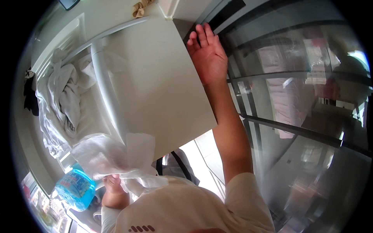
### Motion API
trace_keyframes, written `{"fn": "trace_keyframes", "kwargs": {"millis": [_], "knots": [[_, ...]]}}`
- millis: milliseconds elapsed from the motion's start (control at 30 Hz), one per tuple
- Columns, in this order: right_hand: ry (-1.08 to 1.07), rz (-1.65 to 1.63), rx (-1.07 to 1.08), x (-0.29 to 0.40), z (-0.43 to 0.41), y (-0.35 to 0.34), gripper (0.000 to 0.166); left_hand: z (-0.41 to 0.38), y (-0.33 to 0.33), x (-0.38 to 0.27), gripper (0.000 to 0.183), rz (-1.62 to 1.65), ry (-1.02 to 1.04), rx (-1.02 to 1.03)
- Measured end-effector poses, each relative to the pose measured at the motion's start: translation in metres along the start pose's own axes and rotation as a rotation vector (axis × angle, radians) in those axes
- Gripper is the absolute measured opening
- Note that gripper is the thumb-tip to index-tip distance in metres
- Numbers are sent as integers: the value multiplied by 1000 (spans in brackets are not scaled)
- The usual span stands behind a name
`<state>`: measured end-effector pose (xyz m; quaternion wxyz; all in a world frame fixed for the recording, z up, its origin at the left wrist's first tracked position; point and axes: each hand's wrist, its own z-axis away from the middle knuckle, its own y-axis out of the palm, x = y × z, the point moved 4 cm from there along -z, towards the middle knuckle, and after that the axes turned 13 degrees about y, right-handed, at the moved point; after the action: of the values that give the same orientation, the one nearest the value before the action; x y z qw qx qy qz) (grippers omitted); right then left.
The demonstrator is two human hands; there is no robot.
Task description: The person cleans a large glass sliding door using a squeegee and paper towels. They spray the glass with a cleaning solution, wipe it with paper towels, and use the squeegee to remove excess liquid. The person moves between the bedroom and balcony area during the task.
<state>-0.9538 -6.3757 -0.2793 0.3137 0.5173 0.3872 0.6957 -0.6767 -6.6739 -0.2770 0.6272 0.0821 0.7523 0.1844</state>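
My left hand (pixel 113 182), low in the head view, holds a thin white cloth (pixel 102 154) that covers most of its fingers. Close beside it stands a clear bottle of blue liquid (pixel 74 189) with a printed label. My right hand (pixel 209 54) is raised at the upper middle, palm showing and fingers apart, with nothing in it. It lies along the far edge of a pale flat panel (pixel 151 78). To the left, a crumpled white garment (pixel 65 96) hangs over the rim of a white basin.
Glass panes in dark metal frames (pixel 271 122) fill the right side, with pink bedding visible in them. A black item (pixel 30 93) hangs at the far left. A tan scrunchie (pixel 139 10) lies on the top ledge. A grey bag with black straps (pixel 177 163) is below the panel.
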Motion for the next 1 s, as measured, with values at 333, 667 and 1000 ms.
{"fn": "trace_keyframes", "kwargs": {"millis": [333, 667, 1000], "knots": [[63, -163, 141, -8, 17, 22, 41, -3, 7, -2, 29, 13, -38, 99], [-220, 1119, -176, -5, 24, 38, 35, -8, 10, -1, 27, 34, -70, 235], [-758, 3072, -375, 2, 44, 99, 37, -14, 12, -5, 25, 90, -105, 490]]}}
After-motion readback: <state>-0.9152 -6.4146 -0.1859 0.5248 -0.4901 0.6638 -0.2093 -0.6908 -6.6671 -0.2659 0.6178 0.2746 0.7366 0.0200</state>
